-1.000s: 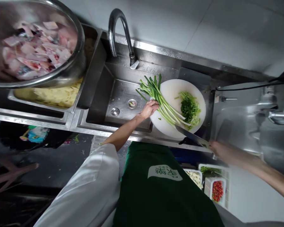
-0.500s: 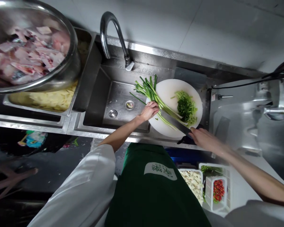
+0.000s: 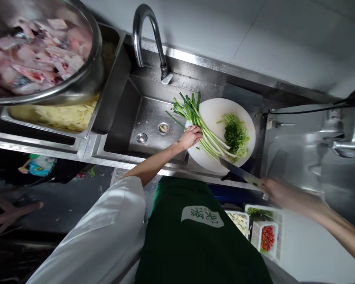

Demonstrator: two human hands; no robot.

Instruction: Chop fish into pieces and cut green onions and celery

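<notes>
Left hand [image 3: 191, 137] pins a bunch of green onions [image 3: 201, 128] on the round white cutting board [image 3: 213, 112], which sits over the right end of the steel sink [image 3: 148, 122]. Right hand [image 3: 279, 193], blurred, has its grip closed on a knife [image 3: 239, 172], blade tip at the stalks' white ends. Progress: a chopped pile [image 3: 236, 136] is done at the board's right side; most stalks are uncut, judging by length. Steel bowl of cut meat [image 3: 38, 47] and a tray of pale slices [image 3: 62, 116] at left. Tiled wall behind.
</notes>
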